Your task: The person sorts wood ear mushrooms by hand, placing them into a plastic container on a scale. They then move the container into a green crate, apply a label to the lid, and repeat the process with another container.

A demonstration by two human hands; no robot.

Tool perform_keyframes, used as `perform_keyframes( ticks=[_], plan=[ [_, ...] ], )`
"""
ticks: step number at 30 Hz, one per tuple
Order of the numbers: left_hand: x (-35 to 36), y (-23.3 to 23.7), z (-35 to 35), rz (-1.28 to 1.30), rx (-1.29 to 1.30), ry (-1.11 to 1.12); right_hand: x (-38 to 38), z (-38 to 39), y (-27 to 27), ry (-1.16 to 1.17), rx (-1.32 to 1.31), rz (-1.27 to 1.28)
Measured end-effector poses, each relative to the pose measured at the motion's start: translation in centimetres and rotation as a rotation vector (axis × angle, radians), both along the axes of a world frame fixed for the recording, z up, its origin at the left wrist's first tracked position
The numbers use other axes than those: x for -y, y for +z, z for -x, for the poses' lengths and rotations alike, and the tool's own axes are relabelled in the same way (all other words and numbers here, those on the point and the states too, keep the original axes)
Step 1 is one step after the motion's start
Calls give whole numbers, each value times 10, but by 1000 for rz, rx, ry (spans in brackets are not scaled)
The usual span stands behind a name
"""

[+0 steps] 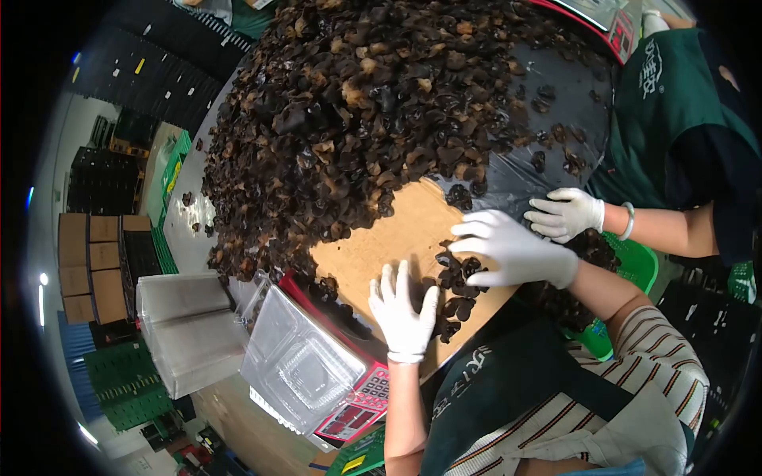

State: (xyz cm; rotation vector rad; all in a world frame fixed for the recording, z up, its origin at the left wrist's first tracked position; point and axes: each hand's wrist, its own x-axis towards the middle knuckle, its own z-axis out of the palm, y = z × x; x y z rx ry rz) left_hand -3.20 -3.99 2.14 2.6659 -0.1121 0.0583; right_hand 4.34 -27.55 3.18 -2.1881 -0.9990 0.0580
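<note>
Left hand: the white-gloved left hand [403, 305] lies palm down on a flat brown cardboard sheet [373, 242], fingers spread wide and gripping nothing; its thumb is at the edge of the loose pieces.
Right hand: the white-gloved right hand [516, 250] is also flat, fingers straight and slightly fanned. It holds nothing, and the fingers rest across the upper end of the same pieces.
Between the hands: a small cluster of dried black wrinkled fungus pieces [454, 284] lies on the cardboard, just right of the left thumb and under the right fingertips. It runs as a band from the right hand down toward the near edge of the sheet. The right hand is the nearer of the two.
Beyond the hands: a large heap of the same dark dried fungus [349, 119] lies well apart from the cluster, up and to the left, and spills onto a black plastic sheet [559, 95].
Co-worker: another person's white-gloved hand [565, 213], a pale bangle at the wrist, rests just past the right hand.
Near side: a stack of clear plastic clamshell boxes [298, 365] sits beside a red weighing scale [361, 401].
</note>
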Motion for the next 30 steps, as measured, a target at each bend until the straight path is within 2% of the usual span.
perform_keyframes(
  ticks=[1,3,5,7,9,11,12,15,16,17,19,20,21,23,24,26,27,28,30],
  plan=[
    [-1,-3,0,-114,-76,25,-11,-1,-6,2,116,-26],
    [-2,-1,7,-110,-230,-48,-26,5,-23,100,120,-22],
    [0,9,19,-207,-236,-119,-27,12,-33,244,138,25],
    [0,10,34,-201,-235,-136,-22,16,-41,357,123,2],
    [7,6,50,-248,-141,-118,-18,18,-46,308,175,-60],
    [13,-4,62,-177,-117,-43,-17,20,-52,268,233,-65],
    [15,-7,65,-161,-14,-25,-18,18,-56,236,284,-109],
    [16,-22,68,-46,49,34,-17,14,-63,198,232,-75],
    [17,-22,64,-7,102,68,-20,11,-55,154,216,-125],
    [17,-20,59,71,144,124,-24,11,-54,57,77,-243],
    [8,-14,49,303,95,237,-31,12,-51,-137,-205,-474],
    [5,-20,47,547,109,356,-36,14,-37,-251,-545,-548],
    [5,-31,44,916,148,471,-31,13,-18,-282,-1064,-527],
    [4,14,35,1436,-208,763,-33,14,-25,13,-494,-470],
    [-4,11,37,1727,-244,769,-32,21,-22,151,-359,-424],
    [-16,-3,44,2289,-386,717,-34,41,-5,277,-364,-172],
    [-17,0,44,2550,-457,623,-36,49,-3,351,-358,-48],
    [-16,-2,46,2716,-512,554,-39,56,-10,386,-258,31],
    [-10,6,50,2747,-564,528,-50,66,-30,402,-88,142]
  ],
)
